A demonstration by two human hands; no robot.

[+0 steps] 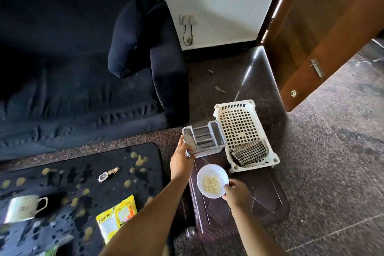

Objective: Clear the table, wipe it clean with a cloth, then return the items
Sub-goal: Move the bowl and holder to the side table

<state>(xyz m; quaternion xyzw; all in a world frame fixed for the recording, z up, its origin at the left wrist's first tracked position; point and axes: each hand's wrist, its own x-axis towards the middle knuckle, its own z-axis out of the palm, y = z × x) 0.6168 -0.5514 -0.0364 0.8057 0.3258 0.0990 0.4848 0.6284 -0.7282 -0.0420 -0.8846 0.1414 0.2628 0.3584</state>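
My left hand grips the near-left corner of a grey compartment organiser, held over the far end of a dark brown stool. My right hand holds the rim of a white bowl with yellowish food in it, above the same stool. A white perforated basket stands at the stool's far right with a black-and-white checked cloth inside. The black table at lower left is spattered with yellow stains. On it lie a wristwatch, a metal mug and a yellow packet.
A dark blue sofa with a cushion fills the upper left, close behind the table. An open wooden door stands at the upper right. Speckled stone floor lies to the right of the stool.
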